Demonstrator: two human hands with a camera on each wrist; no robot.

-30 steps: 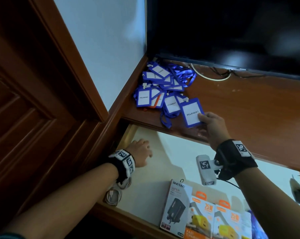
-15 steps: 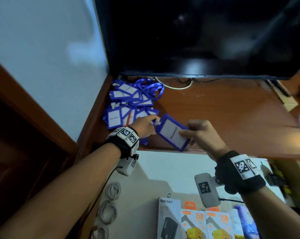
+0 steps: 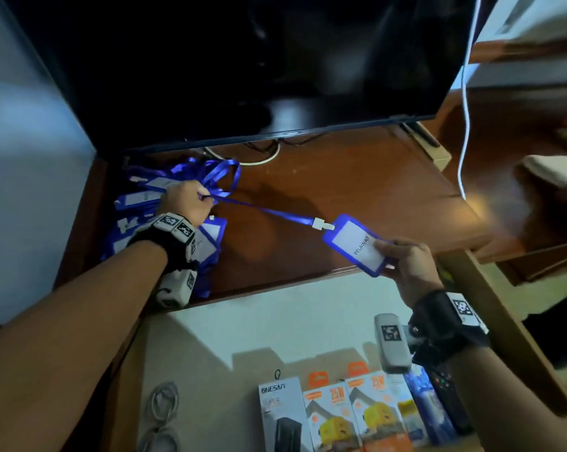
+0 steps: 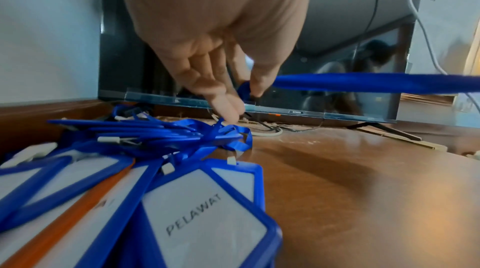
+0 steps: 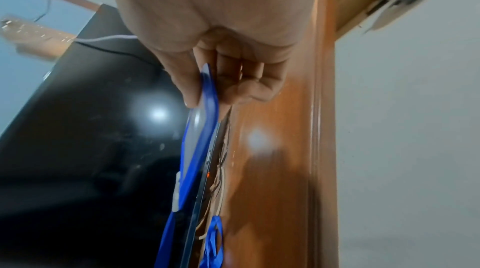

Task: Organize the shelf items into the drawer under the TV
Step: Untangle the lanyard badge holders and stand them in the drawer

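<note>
A pile of blue badge holders [image 3: 164,230] [image 4: 161,200] with tangled lanyards lies at the left end of the wooden shelf [image 3: 324,203] under the TV [image 3: 243,66]. My right hand [image 3: 406,262] [image 5: 207,92] pinches one blue badge holder [image 3: 357,244] [image 5: 205,112] marked PELAWAT, lifted over the shelf's front edge. Its blue lanyard [image 3: 265,210] [image 4: 363,83] runs taut to my left hand [image 3: 190,203] [image 4: 244,88], which pinches the strap above the pile. The open drawer [image 3: 259,327] lies below.
In the drawer stand several charger boxes [image 3: 340,415] at the front and coiled white cables [image 3: 163,402] at the left. A white cable [image 3: 464,125] hangs at the right of the TV. The TV's foot [image 3: 419,132] stands on the shelf's right end.
My right hand has pulled the badge holder rightward, away from the pile. My left hand has moved back to the lanyard tangle and taken hold of the strap, which is now stretched taut.
</note>
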